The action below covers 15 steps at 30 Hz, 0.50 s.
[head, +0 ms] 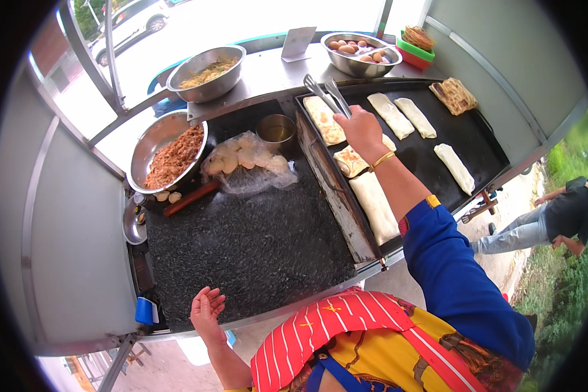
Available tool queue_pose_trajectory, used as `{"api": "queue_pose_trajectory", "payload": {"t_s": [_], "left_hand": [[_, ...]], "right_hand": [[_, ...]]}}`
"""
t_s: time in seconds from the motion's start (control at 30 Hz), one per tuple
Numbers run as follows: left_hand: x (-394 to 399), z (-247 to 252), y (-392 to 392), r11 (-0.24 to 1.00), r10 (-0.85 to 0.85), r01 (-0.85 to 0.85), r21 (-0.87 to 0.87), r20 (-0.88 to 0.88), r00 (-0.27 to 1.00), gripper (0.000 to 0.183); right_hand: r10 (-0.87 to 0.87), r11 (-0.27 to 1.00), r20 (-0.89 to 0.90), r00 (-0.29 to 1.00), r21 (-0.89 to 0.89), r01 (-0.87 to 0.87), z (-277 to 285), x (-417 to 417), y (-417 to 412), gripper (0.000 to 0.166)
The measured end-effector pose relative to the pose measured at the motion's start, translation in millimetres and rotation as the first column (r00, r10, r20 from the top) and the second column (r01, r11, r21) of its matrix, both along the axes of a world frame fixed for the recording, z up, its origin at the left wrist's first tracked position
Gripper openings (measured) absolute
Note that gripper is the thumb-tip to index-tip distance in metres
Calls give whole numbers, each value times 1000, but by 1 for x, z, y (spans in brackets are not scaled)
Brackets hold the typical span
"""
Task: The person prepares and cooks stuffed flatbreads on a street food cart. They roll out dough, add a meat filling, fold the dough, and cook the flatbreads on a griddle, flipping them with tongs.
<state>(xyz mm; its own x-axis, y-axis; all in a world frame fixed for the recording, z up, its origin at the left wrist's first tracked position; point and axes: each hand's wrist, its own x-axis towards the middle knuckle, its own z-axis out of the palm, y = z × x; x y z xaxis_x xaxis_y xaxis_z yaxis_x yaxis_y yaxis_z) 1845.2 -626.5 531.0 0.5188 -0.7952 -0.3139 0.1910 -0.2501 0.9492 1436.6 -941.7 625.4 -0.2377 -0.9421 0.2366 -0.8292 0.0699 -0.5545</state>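
My right hand [362,131] grips a pair of metal tongs [329,95], whose tips point away from me over the far left of the black griddle [411,171]. Below the tongs lies a browned flat pastry [318,117]. My wrist partly covers a folded, browned pastry [351,162]. Nearer to me is a long pale dough parcel [374,208]. Several paler parcels [391,115] rest farther right, and a well-browned layered flatbread [453,96] sits in the far right corner. My left hand [208,309], holding nothing, hovers with bent fingers at the front edge of the dark stone worktop [245,245].
On the worktop are a bowl of minced filling [174,161], bagged dough pieces [247,159], a metal oil pot [276,130] and a wooden rolling pin [191,198]. Behind stand a bowl of shreds [208,73] and a bowl of eggs [360,54]. A person [544,215] is outside, right.
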Motion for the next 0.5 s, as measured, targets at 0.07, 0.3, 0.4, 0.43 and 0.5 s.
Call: {"api": "queue_pose_trajectory", "payload": {"t_s": [0.07, 0.3, 0.4, 0.43, 0.5], "left_hand": [[2, 0, -2, 1000, -19, 19, 10, 11, 1000, 31], [1, 2, -13, 999, -44, 44, -3, 59, 997, 30], [-18, 6, -24, 994, -110, 110, 2, 78, 991, 31], [-26, 8, -31, 991, -133, 134, -4, 94, 987, 31], [-49, 13, -51, 966, -258, 260, 0, 130, 957, 31]], "right_hand": [[4, 999, 136, 991, -35, 1, 3, -12, 6, 59], [-33, 934, 761, 648, 255, -252, 27, -125, 126, 27], [-101, 896, 699, 708, 373, -241, 27, -176, 190, 27], [-112, 888, 687, 718, 393, -237, 27, -191, 208, 28], [-176, 862, 628, 758, 470, -190, 25, -218, 240, 30]]}}
